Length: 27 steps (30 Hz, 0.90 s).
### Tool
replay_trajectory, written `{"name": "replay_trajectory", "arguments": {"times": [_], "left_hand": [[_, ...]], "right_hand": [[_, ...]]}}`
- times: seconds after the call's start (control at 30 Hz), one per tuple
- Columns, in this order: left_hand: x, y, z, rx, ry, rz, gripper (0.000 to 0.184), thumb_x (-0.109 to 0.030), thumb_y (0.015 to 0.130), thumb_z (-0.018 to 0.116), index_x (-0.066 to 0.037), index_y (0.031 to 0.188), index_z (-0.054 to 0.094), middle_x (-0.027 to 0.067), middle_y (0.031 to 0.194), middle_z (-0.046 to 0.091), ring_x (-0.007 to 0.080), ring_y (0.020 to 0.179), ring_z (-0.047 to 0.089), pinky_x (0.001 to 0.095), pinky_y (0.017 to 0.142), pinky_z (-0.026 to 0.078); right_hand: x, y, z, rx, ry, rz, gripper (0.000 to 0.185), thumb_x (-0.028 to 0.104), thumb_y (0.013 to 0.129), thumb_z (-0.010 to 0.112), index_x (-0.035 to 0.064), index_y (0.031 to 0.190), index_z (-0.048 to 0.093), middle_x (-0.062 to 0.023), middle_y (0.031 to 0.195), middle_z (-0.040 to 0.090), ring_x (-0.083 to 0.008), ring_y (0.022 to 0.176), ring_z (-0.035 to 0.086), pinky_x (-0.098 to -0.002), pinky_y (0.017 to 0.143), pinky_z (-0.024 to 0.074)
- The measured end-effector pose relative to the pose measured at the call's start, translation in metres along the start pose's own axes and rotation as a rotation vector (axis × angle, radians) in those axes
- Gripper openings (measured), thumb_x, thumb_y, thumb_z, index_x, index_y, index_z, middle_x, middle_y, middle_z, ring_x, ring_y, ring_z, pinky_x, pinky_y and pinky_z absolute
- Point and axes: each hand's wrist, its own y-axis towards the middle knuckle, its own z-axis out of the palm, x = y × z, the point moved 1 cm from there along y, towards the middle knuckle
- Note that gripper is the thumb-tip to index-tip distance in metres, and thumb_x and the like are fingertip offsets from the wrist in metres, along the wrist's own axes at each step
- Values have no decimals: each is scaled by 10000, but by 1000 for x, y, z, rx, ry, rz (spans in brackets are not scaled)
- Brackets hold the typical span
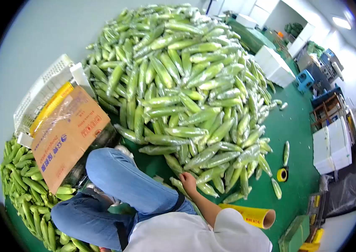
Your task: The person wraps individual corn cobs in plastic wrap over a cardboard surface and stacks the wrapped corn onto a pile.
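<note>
My right hand [189, 182] is at the near edge of a large heap of film-wrapped ears of corn [194, 92]. Its fingers look curled, close to a wrapped ear of corn [178, 185]; what they hold, if anything, is hidden. Of my left hand [105, 250] only a sliver shows at the bottom edge, beside my leg, and its fingers are out of sight. Near it, at the lower left, lies a second pile of green ears of corn in their husks [35, 201], apparently without film.
A cardboard box panel [70, 134] and a white plastic crate [45, 86] stand left of my knees. On the green floor to the right are a yellow film roll [245, 213], a tape roll [282, 174] and stray ears. White foam boxes [332, 145] stand farther right.
</note>
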Motion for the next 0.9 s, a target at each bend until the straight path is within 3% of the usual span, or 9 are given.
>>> {"name": "replay_trajectory", "arguments": {"times": [0.1,0.23,0.27,0.3,0.37,0.47,0.63,0.77,0.9], "left_hand": [[8,-13,-9,-32,-58,3,305,-151,989,462,54,1210,507,149,1170,587,238,988,603,341,858,499],[7,-5,-8,-5,-181,182,299,-150,991,461,59,1198,512,147,1168,586,233,988,602,336,858,497],[-31,-9,5,-26,91,228,278,-121,980,470,61,1180,535,114,1109,615,184,1000,588,297,865,477],[-49,-6,18,-110,115,234,273,-117,978,473,60,1169,553,116,1090,630,167,1000,584,284,869,465],[-86,8,49,-197,211,354,237,-68,948,509,49,1134,597,114,1067,652,173,986,600,285,868,470],[-143,55,80,-66,332,438,231,-32,910,544,34,1121,613,130,1028,676,205,927,640,300,847,493],[-236,198,146,-67,708,890,263,-85,864,584,-53,1122,625,173,1033,624,365,986,585,395,853,486],[-235,356,187,0,937,904,333,-249,895,564,-48,1161,559,186,1086,565,372,1038,530,443,908,429],[-218,431,198,36,1161,608,442,-446,958,387,-99,1125,604,137,1175,583,319,1109,541,454,954,403]], "right_hand": [[44,24,-5,-24,53,-88,401,360,901,587,2,722,606,-189,643,566,-326,588,559,-417,570,429],[123,66,24,167,306,-187,454,354,971,516,4,683,509,-75,564,425,-126,563,404,-329,528,382],[143,76,35,157,293,-253,446,379,969,503,5,725,505,-123,595,434,-179,562,445,-355,545,394],[172,86,45,152,288,-322,444,403,967,490,7,766,501,-171,626,444,-232,561,486,-382,562,406],[233,102,60,203,271,-432,289,287,970,497,18,866,514,-143,679,486,-207,606,500,-358,598,432],[322,130,103,375,504,-600,68,85,918,519,24,947,530,-117,839,596,-235,723,567,-327,674,465],[466,212,201,352,125,-1123,319,227,942,533,10,1177,535,-185,1101,597,-356,1036,558,-439,912,434],[538,309,308,106,-144,-1386,388,292,963,488,8,1224,535,-204,1166,584,-369,1096,542,-463,961,405],[566,339,343,308,-564,-1078,433,405,977,391,44,1103,594,-165,1100,624,-351,1060,565,-531,903,377]]}}
